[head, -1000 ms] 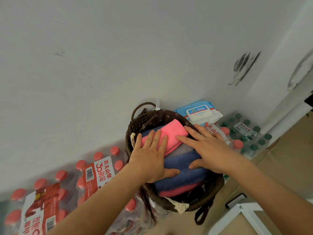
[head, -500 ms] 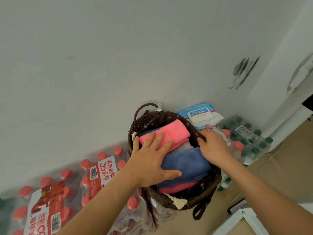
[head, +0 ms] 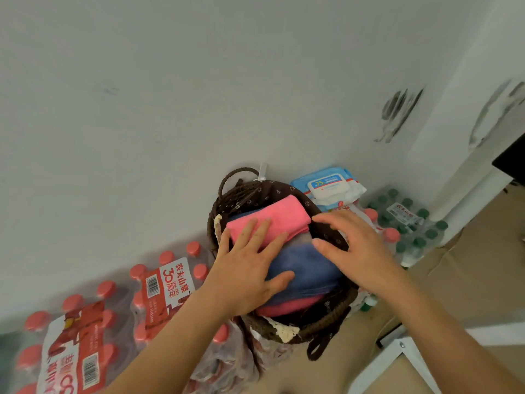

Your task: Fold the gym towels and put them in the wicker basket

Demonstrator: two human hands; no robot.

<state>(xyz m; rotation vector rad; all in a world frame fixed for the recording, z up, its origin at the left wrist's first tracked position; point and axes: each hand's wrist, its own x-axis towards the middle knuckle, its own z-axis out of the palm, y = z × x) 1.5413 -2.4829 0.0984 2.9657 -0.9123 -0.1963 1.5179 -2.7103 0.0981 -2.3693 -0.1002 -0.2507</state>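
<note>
An oval basket of dark brown woven wicker [head: 324, 327], lined in brown cloth printed with tiny pale flowers and edged with a scrap of cream lace, stands on the tan floor [head: 468, 265] against a white wall [head: 170, 109]. Folded gym towels fill it: a soft, fleecy pink towel [head: 279, 216] at the basket's 12 o'clock, a plush blue towel [head: 306, 268] in the middle with a sliver of grey between the two, and a second pink towel [head: 289, 305] showing beneath at 6 o'clock. The left hand [head: 244, 274] lies flat with straight, spread fingers, fingertips on the upper pink towel and thumb on the blue one. The right hand [head: 360, 257] is spread, fingers straight, over the rim at 3 o'clock (contact cannot be judged). At the basket's 8 o'clock sit shrink-wrapped packs of red-capped bottles [head: 167, 282] labelled "农夫山泉 30周年". At 1 o'clock lies a glossy blue wipes packet [head: 326, 186] marked "75", and at 2 o'clock a wrapped pack of green-capped bottles [head: 406, 220] also reading "农夫山泉".
</note>
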